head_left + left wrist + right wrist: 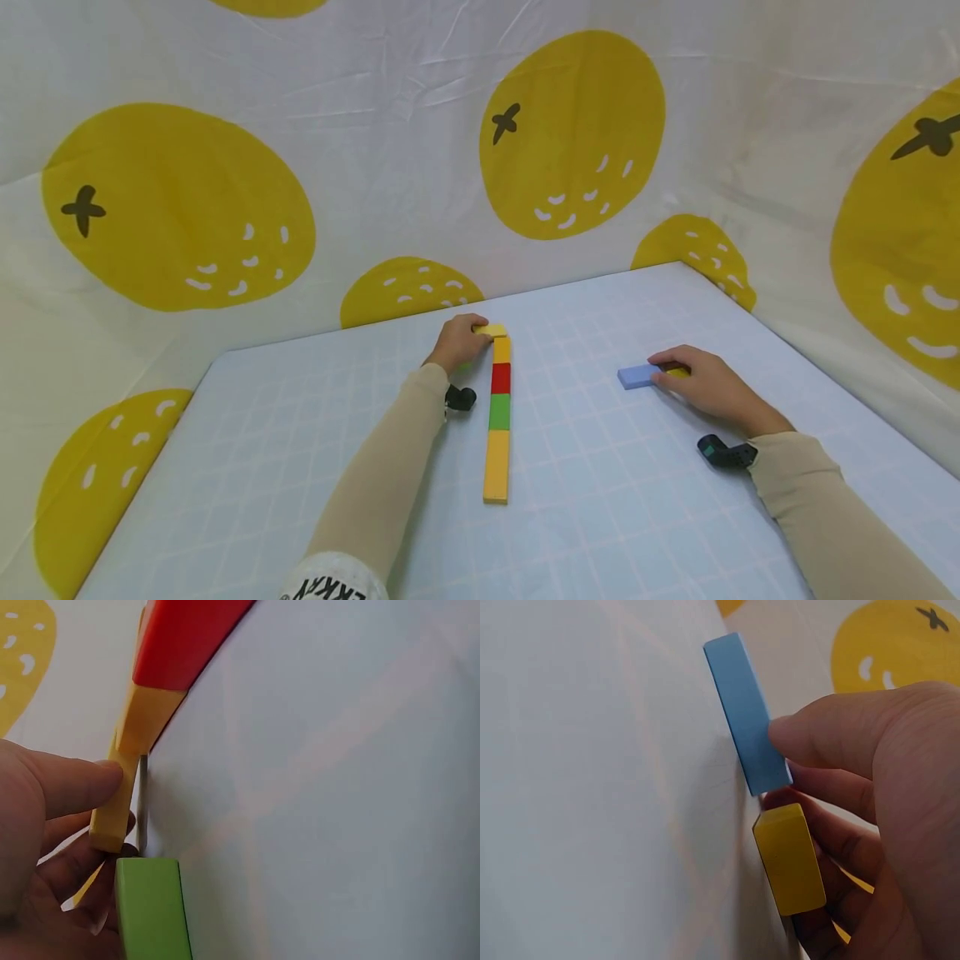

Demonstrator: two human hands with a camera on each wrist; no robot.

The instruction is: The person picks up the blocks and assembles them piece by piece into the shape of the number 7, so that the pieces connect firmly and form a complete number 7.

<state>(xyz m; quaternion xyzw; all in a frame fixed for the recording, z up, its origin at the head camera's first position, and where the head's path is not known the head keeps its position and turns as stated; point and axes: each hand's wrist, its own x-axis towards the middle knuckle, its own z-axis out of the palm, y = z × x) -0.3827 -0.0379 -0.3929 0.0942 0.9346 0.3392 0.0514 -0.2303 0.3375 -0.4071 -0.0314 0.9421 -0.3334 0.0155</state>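
In the head view my left hand [455,342] pinches a pale yellow block [492,331] between thumb and fingers, at the far end of a straight row of blocks. That row runs from a short orange-yellow block [502,350] through red [501,378] and green [499,412] blocks to a longer orange-yellow block [497,467] nearest me. A loose green block [150,907] sits under the left palm. Off to the right, my right hand [708,385] pinches a blue block [746,712] near one end. A yellow block [789,862] lies beneath that hand's fingers, mostly hidden in the head view.
The blocks are on a table with a pale blue gridded cloth [585,500]. Behind it and along the right side hangs a white curtain [405,167] printed with large yellow fruit. Each wrist wears a black strap device [726,452].
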